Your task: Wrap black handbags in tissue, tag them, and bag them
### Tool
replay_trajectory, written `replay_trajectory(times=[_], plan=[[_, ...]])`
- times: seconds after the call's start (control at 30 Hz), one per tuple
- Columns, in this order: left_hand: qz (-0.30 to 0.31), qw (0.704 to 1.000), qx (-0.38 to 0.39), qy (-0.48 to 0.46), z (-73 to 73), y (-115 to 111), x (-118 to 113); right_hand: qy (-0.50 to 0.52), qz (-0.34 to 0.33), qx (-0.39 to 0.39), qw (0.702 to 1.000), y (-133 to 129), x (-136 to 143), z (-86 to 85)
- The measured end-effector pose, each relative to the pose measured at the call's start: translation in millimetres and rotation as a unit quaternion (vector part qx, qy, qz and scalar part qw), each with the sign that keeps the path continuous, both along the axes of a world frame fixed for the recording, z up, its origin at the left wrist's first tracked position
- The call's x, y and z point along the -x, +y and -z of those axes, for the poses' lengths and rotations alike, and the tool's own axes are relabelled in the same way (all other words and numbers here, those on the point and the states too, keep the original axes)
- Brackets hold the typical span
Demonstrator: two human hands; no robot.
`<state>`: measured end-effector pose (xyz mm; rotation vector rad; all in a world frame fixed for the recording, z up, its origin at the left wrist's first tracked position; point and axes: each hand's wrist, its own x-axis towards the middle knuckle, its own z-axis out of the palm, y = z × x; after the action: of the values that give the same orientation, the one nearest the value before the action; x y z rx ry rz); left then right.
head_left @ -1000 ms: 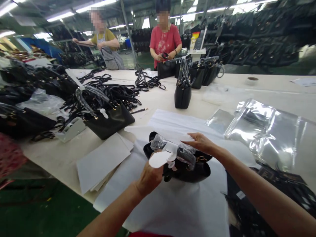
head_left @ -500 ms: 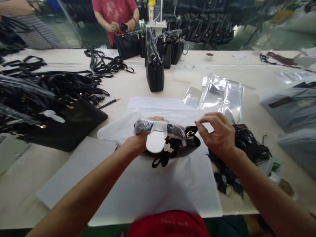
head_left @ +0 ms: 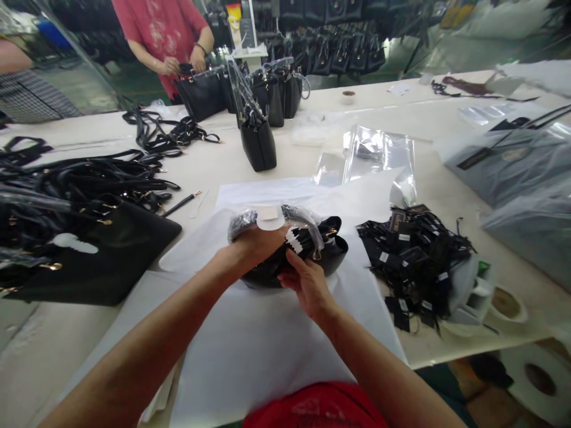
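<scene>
A black handbag (head_left: 333, 261) lies on white paper in front of me, its handles (head_left: 297, 215) wrapped in clear plastic and a white rounded tag (head_left: 270, 219) across them. My left hand (head_left: 263, 242) is closed at the bag's top, beneath the handles, on a black strap bundle with a white jagged band (head_left: 293, 239); its fingertips are partly hidden. At the bag's near side, my right hand (head_left: 308, 284) grips the bag, thumb on top and fingers curled below. Gold clips show by the bag's right end.
Black straps (head_left: 84, 172) and another black handbag (head_left: 120, 255) lie at left. Black hang tags (head_left: 410, 255) are heaped at right, near clear plastic sleeves (head_left: 379, 154) and wrapped bags (head_left: 504, 157). Across the table, a person in a red top (head_left: 163, 35) handles a bag beside several standing bags (head_left: 259, 145).
My right hand has come from beyond the bag's right end to its near side and closed there. My left hand has shifted onto the strap bundle; the dangling loops no longer show. The view has turned.
</scene>
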<state>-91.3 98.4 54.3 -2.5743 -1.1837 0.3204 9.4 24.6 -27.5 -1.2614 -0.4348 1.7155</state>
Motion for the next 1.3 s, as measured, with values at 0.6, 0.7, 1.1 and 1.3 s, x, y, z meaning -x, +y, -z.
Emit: replay_trajectory(times=[0.6,0.7,1.1,1.3], plan=[[-0.096,0.965,0.202,-0.137,13.9,-14.3,4.5,-0.539,-0.131,-0.122,0.823,31.9,-18.3,1.4],[-0.109,0.967,0.182,-0.141,22.9,-11.5,1.7,-0.504,-0.127,-0.117,0.846,31.9,-19.0,0.8],[-0.035,0.989,0.127,-0.072,24.3,10.0,-13.0,-0.435,-0.196,-0.200,0.856,12.4,-31.4,5.8],[-0.003,0.990,0.114,-0.084,33.2,-0.7,-11.1,-0.577,-0.179,-0.135,0.785,18.7,-13.2,4.5]])
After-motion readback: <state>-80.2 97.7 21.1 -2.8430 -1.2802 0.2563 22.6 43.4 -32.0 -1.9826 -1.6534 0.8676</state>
